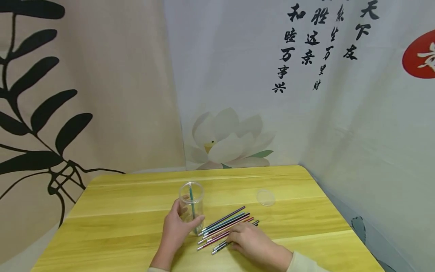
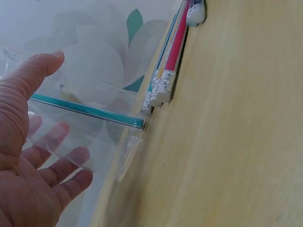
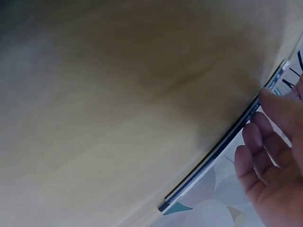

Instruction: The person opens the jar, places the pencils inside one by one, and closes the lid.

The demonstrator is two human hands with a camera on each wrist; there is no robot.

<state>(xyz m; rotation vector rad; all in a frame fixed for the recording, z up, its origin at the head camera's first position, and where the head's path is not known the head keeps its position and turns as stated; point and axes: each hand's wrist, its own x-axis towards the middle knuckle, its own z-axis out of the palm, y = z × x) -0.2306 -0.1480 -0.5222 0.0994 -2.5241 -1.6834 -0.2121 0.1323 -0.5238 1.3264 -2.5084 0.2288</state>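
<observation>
Cup (image 1: 199, 208), green pencil (image 2: 90, 111) inside, left hand (image 1: 177, 227) curled round it; right hand (image 1: 250, 241) bent against dark pencils (image 3: 222, 143), grip unclear from here.

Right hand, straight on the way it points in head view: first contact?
Past the dark pencils at its fingertips, the right hand would likely meet the maroon pencil; exact depth is unclear.

From head height, the forward, downward view sets a yellow wood-grain table (image 1: 112, 219) across the lower frame. The wrist cameras look close-up, tilted: bare left hand (image 2: 23, 182) at frame left, bare right hand (image 3: 280, 177) at lower right. Head and left-wrist views share a clear plastic cup (image 1: 198, 207).
</observation>
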